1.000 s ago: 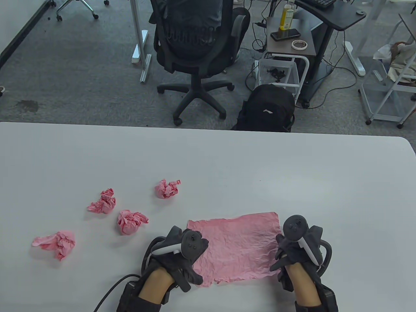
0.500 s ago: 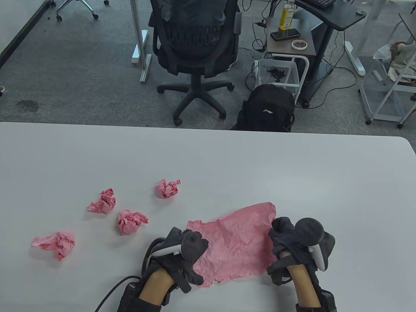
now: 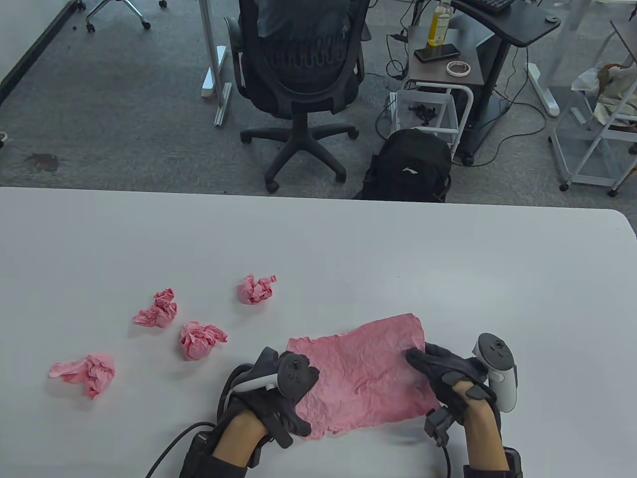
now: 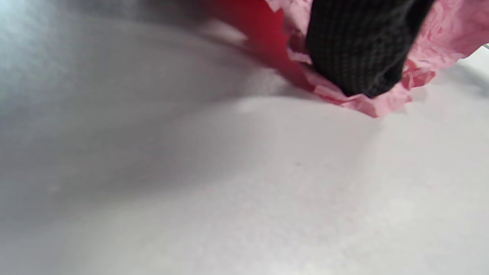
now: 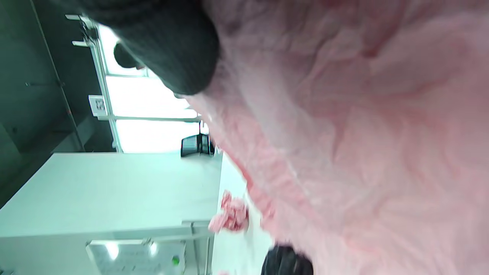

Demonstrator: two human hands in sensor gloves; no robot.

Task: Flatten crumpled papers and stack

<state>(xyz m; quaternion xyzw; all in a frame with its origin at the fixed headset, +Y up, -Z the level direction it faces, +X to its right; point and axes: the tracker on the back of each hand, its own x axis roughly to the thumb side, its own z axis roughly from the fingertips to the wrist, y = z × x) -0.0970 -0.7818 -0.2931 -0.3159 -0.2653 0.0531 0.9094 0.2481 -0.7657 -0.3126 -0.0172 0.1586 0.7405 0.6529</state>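
Left hand (image 3: 278,393) pins the pink sheet (image 3: 361,371) flat on the worktop (image 3: 348,259). Right hand (image 3: 445,376) has swung back on, fingers spread, smoothing; four crumpled balls wait

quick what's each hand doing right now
Left hand: rests on the pink sheet's left edge, pinning it.
Right hand: fingers spread flat on the sheet's right side.
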